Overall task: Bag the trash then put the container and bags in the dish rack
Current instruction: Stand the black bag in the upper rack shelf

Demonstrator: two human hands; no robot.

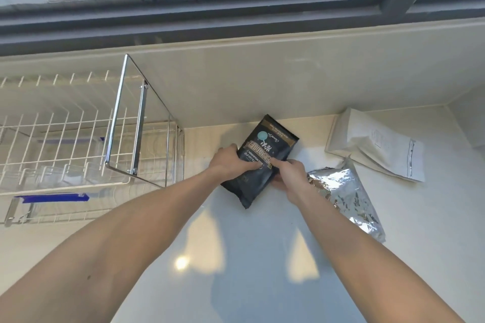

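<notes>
A black bag (267, 143) with a teal circle and brown printed bands is held just above the white counter, tilted with its top toward the wall. My left hand (231, 162) grips its left edge and my right hand (288, 174) grips its right side, thumb on the front. A crumpled silver foil bag (346, 199) lies on the counter right of my right hand. A white paper bag (375, 144) lies flat at the back right. The dish rack (78, 139), white wire in a chrome frame, stands at the left.
A clear container with blue edges (55, 198) shows through the rack's lower tier. The wall and a dark-framed window (236, 16) run along the back. The white counter (249, 257) stretches toward me between my forearms.
</notes>
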